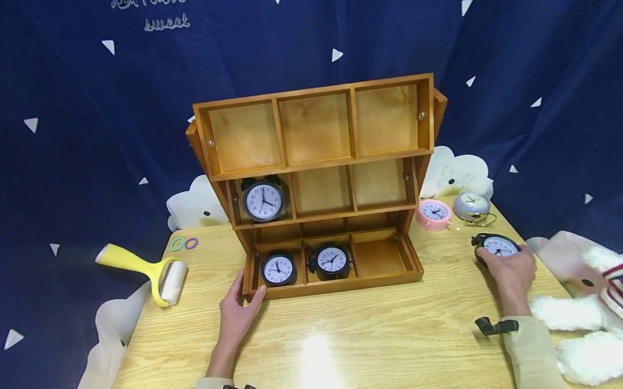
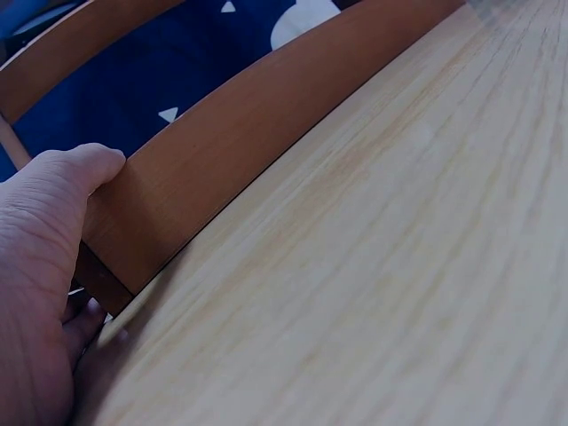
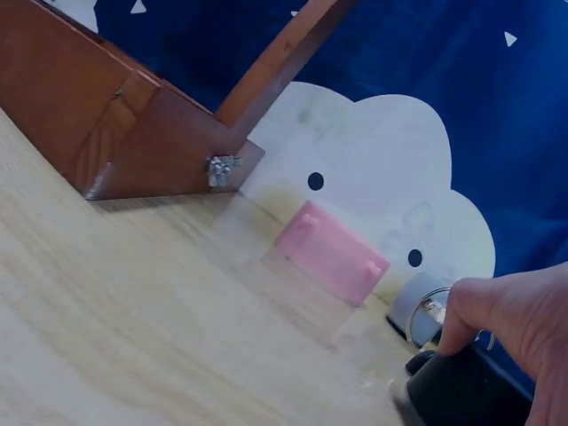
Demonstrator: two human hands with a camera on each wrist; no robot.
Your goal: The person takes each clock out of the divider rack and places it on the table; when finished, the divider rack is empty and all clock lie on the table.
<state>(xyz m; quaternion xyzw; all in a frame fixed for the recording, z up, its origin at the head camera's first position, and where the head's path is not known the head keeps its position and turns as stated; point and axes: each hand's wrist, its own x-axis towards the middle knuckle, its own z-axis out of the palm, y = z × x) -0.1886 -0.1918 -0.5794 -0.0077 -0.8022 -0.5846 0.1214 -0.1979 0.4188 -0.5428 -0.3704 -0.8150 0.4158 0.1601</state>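
Left hand (image 1: pixel 234 315): thumb and fingers grip front left corner of wooden shelf (image 1: pixel 341 285). Right hand (image 1: pixel 514 274): thumb and fingers wrapped round black alarm clock (image 1: pixel 499 246) at right side of table (image 1: pixel 401 335), in front of grey clock (image 1: pixel 472 205) and pink clock (image 1: pixel 433 214), right of wooden shelf

The left hand (image 1: pixel 237 311) is gripping the near left corner of a tiered wooden shelf (image 1: pixel 341 285), and the right hand (image 1: pixel 515 272) is holding a black clock (image 1: pixel 501 246) over the worktop's (image 1: pixel 385 325) right side. Three other black clocks (image 1: pixel 263 201) are occupying shelf compartments: one mid-tier left, two bottom left and centre. Beyond the right hand, a pink clock (image 1: pixel 433 213) and what appears to be a grey clock (image 1: pixel 471 206) are standing. A yellow-handled roller (image 1: pixel 174 282) is lying leftward, near two rings (image 1: pixel 190 243).
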